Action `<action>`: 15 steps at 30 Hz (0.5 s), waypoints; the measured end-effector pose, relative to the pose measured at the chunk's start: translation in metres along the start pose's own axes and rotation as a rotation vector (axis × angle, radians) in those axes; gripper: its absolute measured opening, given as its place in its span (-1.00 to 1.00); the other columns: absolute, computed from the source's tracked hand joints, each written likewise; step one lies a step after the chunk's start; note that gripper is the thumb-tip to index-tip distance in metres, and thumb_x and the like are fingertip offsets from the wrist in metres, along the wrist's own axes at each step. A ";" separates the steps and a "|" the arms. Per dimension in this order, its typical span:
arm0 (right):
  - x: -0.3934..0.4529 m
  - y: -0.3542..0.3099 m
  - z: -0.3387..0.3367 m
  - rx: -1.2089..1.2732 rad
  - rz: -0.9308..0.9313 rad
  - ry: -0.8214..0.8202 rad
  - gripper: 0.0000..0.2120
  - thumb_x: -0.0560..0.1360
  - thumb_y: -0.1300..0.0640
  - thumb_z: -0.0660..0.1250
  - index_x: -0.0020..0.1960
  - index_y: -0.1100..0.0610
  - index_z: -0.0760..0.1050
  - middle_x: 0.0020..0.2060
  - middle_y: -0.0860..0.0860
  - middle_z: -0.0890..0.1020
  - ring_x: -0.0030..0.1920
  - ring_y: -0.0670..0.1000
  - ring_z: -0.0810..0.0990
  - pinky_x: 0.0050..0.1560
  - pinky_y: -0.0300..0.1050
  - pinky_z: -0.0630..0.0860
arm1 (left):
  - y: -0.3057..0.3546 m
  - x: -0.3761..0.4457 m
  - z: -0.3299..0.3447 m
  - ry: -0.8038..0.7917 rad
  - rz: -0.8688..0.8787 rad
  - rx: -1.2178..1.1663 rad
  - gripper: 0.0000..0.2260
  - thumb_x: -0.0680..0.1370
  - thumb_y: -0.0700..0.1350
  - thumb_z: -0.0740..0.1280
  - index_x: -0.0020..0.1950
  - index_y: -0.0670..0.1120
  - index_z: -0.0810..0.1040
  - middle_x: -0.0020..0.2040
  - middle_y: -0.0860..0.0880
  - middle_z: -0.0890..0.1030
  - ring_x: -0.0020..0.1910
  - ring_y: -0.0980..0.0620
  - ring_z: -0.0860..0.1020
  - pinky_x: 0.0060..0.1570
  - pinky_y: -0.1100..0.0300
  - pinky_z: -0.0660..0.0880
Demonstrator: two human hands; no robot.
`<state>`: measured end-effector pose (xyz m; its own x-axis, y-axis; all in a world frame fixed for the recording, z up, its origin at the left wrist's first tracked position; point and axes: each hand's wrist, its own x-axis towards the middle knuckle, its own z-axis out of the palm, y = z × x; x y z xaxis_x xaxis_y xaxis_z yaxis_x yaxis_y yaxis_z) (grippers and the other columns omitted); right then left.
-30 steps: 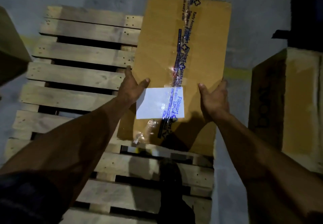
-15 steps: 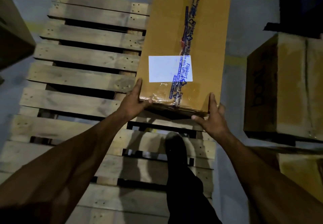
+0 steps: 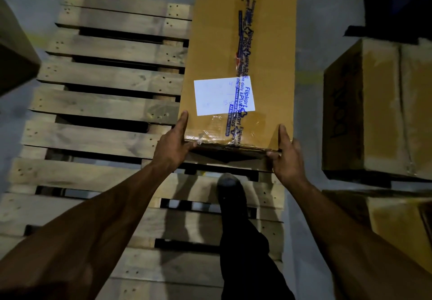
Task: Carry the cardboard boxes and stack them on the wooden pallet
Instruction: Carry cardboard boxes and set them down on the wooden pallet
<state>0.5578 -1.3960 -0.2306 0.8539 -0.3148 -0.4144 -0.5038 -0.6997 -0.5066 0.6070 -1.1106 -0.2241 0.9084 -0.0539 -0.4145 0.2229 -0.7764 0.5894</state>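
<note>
Both hands — left hand (image 3: 173, 144), right hand (image 3: 286, 157) — grip the cardboard box (image 3: 238, 49).

The cardboard box (image 3: 238, 65) is tan, crossed by clear tape (image 3: 243, 49) printed in blue, with a white label (image 3: 217, 96). The wooden pallet (image 3: 112, 103) is pale weathered brown; the floor (image 3: 320, 7) grey.

Counted in view: four cardboard boxes, namely one taped box (image 3: 238, 65) on the pallet, one at left edge (image 3: 14, 51), two at right (image 3: 378, 112) (image 3: 402, 227). One wooden pallet (image 3: 105, 110). Two hands (image 3: 174, 142) (image 3: 286, 157). One white label (image 3: 222, 95). One shoe (image 3: 230, 189).
</note>
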 end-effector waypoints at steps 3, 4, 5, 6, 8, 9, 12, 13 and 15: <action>0.000 -0.001 0.001 0.010 0.021 0.002 -0.27 0.62 0.25 0.27 0.62 -0.11 -0.01 0.45 0.18 0.25 0.30 0.19 0.42 0.24 -0.04 0.35 | 0.002 -0.002 0.000 0.014 0.000 -0.002 -0.16 0.53 -0.13 0.47 0.65 0.06 0.00 0.43 -0.15 0.49 0.24 -0.20 0.57 0.26 -0.06 0.49; 0.001 -0.001 0.001 0.015 0.036 0.004 -0.27 0.63 0.25 0.26 0.62 -0.13 -0.03 0.45 0.15 0.24 0.29 0.17 0.43 0.24 -0.06 0.35 | 0.003 -0.002 0.000 0.017 0.001 -0.004 -0.16 0.54 -0.14 0.46 0.65 0.05 0.00 0.44 -0.15 0.49 0.25 -0.20 0.57 0.27 -0.08 0.49; 0.002 0.000 0.002 0.018 0.042 0.009 -0.27 0.63 0.25 0.26 0.62 -0.13 -0.03 0.44 0.14 0.24 0.28 0.16 0.44 0.24 -0.07 0.35 | 0.003 -0.002 0.001 0.019 0.002 -0.005 -0.16 0.54 -0.14 0.46 0.65 0.05 0.00 0.44 -0.15 0.49 0.25 -0.20 0.56 0.27 -0.09 0.49; 0.002 0.000 0.002 0.016 0.043 0.014 -0.27 0.63 0.26 0.25 0.62 -0.13 -0.03 0.44 0.14 0.23 0.26 0.16 0.45 0.24 -0.06 0.35 | 0.003 -0.002 0.001 0.020 0.007 -0.008 -0.17 0.54 -0.14 0.46 0.65 0.04 0.01 0.44 -0.15 0.49 0.24 -0.20 0.57 0.26 -0.09 0.50; 0.003 0.002 0.002 0.012 0.037 0.025 -0.26 0.62 0.29 0.25 0.62 -0.13 -0.04 0.42 0.15 0.23 0.23 0.16 0.46 0.24 -0.05 0.37 | 0.003 -0.002 0.003 0.015 0.012 -0.016 -0.17 0.54 -0.14 0.46 0.65 0.05 0.00 0.43 -0.16 0.49 0.24 -0.21 0.56 0.26 -0.09 0.50; 0.003 0.002 0.001 0.011 0.039 0.021 -0.25 0.62 0.30 0.25 0.62 -0.14 -0.04 0.42 0.14 0.24 0.21 0.13 0.46 0.25 -0.05 0.37 | 0.003 -0.002 0.003 0.012 0.007 -0.023 -0.17 0.55 -0.15 0.45 0.65 0.06 -0.01 0.43 -0.16 0.49 0.25 -0.21 0.56 0.26 -0.10 0.49; 0.004 0.002 0.000 -0.017 0.041 -0.004 -0.23 0.62 0.28 0.28 0.62 -0.14 -0.06 0.42 0.14 0.24 0.24 0.16 0.47 0.27 -0.01 0.38 | 0.003 -0.002 0.004 0.008 -0.012 -0.036 -0.17 0.56 -0.16 0.44 0.64 0.08 -0.03 0.45 -0.16 0.47 0.28 -0.19 0.54 0.30 -0.12 0.47; 0.004 0.002 0.001 -0.019 0.042 -0.008 -0.22 0.61 0.27 0.28 0.62 -0.15 -0.07 0.42 0.15 0.24 0.26 0.19 0.47 0.27 0.00 0.39 | 0.003 -0.003 0.004 0.005 -0.012 -0.036 -0.17 0.56 -0.16 0.44 0.64 0.08 -0.04 0.45 -0.16 0.46 0.29 -0.19 0.54 0.31 -0.13 0.47; 0.004 0.002 0.002 -0.014 0.052 -0.006 -0.22 0.61 0.27 0.28 0.62 -0.16 -0.07 0.44 0.15 0.23 0.28 0.21 0.46 0.28 0.01 0.39 | 0.003 -0.003 0.004 -0.005 -0.012 -0.041 -0.16 0.56 -0.15 0.43 0.64 0.08 -0.05 0.46 -0.17 0.45 0.30 -0.19 0.53 0.31 -0.15 0.46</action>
<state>0.5603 -1.3974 -0.2347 0.8257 -0.3469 -0.4449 -0.5456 -0.6916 -0.4733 0.6037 -1.1156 -0.2238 0.9037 -0.0484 -0.4253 0.2478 -0.7510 0.6121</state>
